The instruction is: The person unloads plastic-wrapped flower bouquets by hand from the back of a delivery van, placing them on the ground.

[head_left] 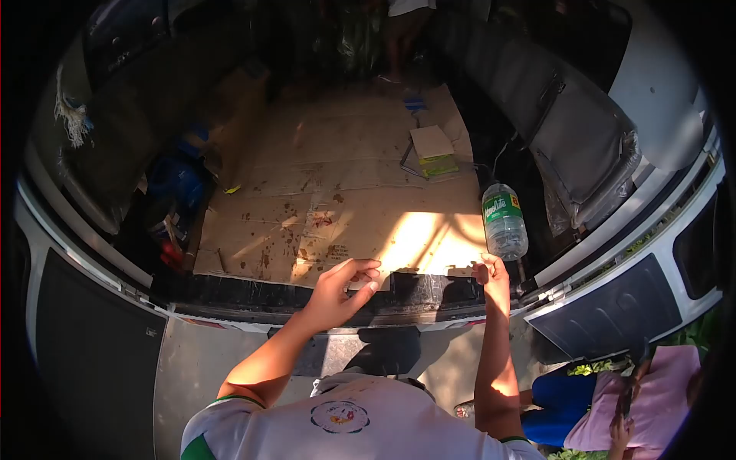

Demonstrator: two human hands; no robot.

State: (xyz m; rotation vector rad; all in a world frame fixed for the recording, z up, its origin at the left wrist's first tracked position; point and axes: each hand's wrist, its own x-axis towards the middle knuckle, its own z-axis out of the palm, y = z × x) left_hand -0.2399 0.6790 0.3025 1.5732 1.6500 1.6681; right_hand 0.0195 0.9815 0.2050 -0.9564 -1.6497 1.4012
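A large stained cardboard sheet [337, 176] covers the floor of an open vehicle. My left hand [343, 290] is over its front edge, fingers bent and thumb apart, with nothing held. At the sheet's front right edge, my right hand [491, 270] has its thumb and fingers close together; whether they pinch the cardboard is too small to tell. Just behind my right hand, a clear plastic bottle [504, 222] with a green label lies beside the sheet. A pale notebook or box [432, 142] rests on the cardboard farther back, above a yellow-green item.
Long padded seats [537, 115] line both sides. Blue and red items [175, 180] sit at the left. A person's legs [402, 42] show at the back. Outside at lower right is another person in pink [652, 399]. Open doors [609, 307] flank the rear.
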